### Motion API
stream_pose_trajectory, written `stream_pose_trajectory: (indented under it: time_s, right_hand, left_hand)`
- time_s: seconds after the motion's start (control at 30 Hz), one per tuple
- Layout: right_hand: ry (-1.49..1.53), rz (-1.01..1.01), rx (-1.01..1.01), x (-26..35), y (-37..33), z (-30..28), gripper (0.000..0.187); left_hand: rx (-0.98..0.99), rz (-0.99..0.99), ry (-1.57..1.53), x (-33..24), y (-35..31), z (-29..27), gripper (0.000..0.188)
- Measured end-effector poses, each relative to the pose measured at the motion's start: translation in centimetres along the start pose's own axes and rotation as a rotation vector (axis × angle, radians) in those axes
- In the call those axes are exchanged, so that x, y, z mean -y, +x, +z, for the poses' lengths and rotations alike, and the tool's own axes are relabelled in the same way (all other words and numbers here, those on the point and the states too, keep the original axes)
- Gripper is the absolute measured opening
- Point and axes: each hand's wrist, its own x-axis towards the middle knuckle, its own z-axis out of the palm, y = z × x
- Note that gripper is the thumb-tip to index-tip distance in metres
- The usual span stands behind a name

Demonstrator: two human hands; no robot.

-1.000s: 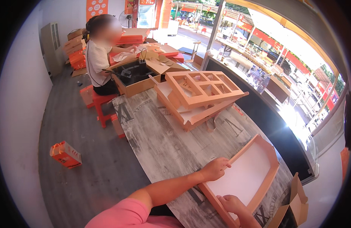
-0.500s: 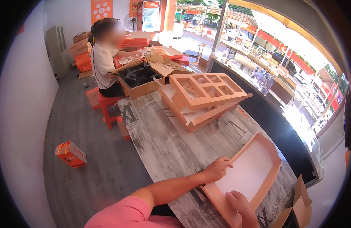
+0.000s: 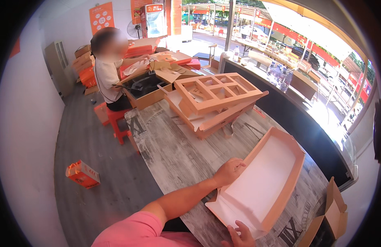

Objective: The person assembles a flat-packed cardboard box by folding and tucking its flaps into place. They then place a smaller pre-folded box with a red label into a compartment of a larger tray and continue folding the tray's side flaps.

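Observation:
A shallow cardboard box, white inside with brown side walls, lies across the near right of the table. My left hand is closed over the top edge of its left wall. At the near end, a white-lined flap lies lowered and slightly creased. My right hand rests by the outer edge of that flap with its fingers apart; part of this hand is cut off by the lower edge of the view.
Farther along the wood-patterned table sit stacked cardboard trays, the top one a divided insert. An open carton stands beyond. Another person sits on a red stool. At lower right is an open carton.
The brown end panel of the box has gone from folded inward to lowered, baring the white lining. My right hand has shifted left and nearer, its fingers spreading. The whole view has shifted slightly.

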Motion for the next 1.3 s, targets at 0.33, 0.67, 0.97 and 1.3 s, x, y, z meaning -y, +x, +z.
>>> stream_pose_trajectory:
  time_s: [0.33, 0.67, 0.97, 1.3]
  right_hand:
    - [0.225, -0.071, -0.041, -2.6, -2.8, 5.9, 0.053]
    - [0.377, 0.032, -0.173, -6.0, -0.4, 0.2, 0.049]
    - [-0.028, 0.068, -0.204, -6.0, -1.0, 0.0, 0.049]
    - [0.029, 0.151, -0.252, -6.4, -0.8, -0.6, 0.051]
  left_hand:
    - [0.064, -0.141, -0.089, 0.4, 1.5, -2.4, 0.036]
    - [0.075, -0.172, -0.046, 0.8, 1.5, -2.7, 0.032]
    - [0.082, -0.143, 0.089, -0.1, 1.7, -2.3, 0.052]
    - [0.117, -0.213, 0.084, 0.6, 1.8, -3.1, 0.051]
